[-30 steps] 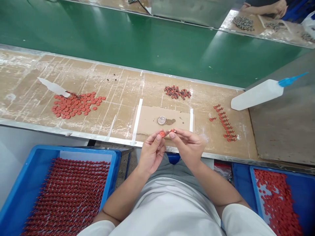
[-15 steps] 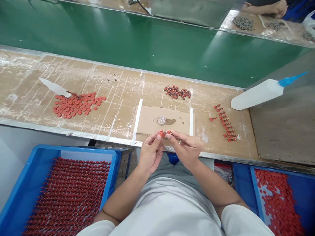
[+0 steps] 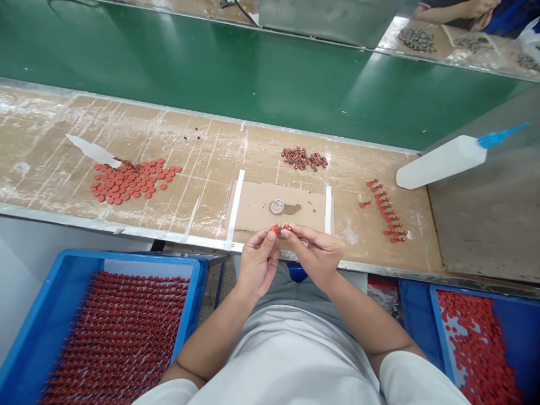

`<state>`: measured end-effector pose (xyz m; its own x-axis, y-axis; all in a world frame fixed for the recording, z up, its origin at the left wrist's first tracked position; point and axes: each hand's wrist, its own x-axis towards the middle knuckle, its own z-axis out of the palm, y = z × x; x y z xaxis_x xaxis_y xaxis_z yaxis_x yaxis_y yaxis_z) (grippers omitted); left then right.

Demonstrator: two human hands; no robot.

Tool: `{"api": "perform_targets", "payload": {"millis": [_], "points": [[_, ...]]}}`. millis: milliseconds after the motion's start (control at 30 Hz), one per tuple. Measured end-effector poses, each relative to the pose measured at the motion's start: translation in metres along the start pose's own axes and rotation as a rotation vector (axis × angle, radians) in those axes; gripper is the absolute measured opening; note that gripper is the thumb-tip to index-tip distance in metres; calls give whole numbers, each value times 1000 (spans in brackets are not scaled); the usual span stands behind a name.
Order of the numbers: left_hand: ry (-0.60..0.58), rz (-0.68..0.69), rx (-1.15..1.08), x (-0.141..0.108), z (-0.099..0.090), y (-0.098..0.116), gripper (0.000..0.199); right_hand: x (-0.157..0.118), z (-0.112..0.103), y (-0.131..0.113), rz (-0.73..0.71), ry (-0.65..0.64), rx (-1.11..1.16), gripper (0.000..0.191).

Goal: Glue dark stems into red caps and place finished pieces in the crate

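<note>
My left hand (image 3: pixel 259 261) pinches a small red disc (image 3: pixel 275 230) between thumb and fingertips, just in front of the cardboard sheet (image 3: pixel 278 194). My right hand (image 3: pixel 314 253) pinches a small red metal part (image 3: pixel 287 227), its tip against or very close to the disc. Behind them, a small clear dish (image 3: pixel 277 206) sits on the cardboard beside a brown smear. Farther off lie a heap of red discs (image 3: pixel 130 181), a cluster of dark-and-red parts (image 3: pixel 301 159) and a row of red assembled pieces (image 3: pixel 386 211).
A white squeeze bottle with a blue nozzle (image 3: pixel 441 163) lies at the bench's right end. A green conveyor belt (image 3: pixel 211 67) runs behind the bench. Blue crates of red parts stand low at left (image 3: pixel 118 337) and right (image 3: pixel 472 349).
My hands have drawn closer together, the right moving left, bringing the small red part up against the red disc. The objects on the bench have not moved.
</note>
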<state>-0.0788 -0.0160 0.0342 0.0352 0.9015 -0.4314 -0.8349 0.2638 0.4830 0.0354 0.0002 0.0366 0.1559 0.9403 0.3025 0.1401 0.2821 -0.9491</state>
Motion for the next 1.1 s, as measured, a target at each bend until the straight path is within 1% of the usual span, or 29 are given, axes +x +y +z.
{"api": "perform_targets", "payload": {"millis": [100,233,467,633,800,900,1000,1100], "points": [[15,2,0,-1,-1,0,24,0,0,1,-4,-9,-15,28],[7,13,-5,0,-3,0,21,-1,1,1,-36,-14,-33,28],[15,20,18,0,-4,0,22,-3,3,1,-31,1,-18,29],[56,31,45,-1,-3,-1,26,-2,3,-2,-49,4,-43,26],[98,58,82,-2,-3,-1,27,3,2,-7,-59,-37,-49,25],[110,76,110,-1,-5,-1,27,5,-1,-8,-91,-72,-69,27],[100,99,142,-1,-6,-2,26,7,-5,-6,-132,-88,-96,27],[81,110,157,-1,-5,-3,25,9,-8,-4,-145,-79,-125,23]]}}
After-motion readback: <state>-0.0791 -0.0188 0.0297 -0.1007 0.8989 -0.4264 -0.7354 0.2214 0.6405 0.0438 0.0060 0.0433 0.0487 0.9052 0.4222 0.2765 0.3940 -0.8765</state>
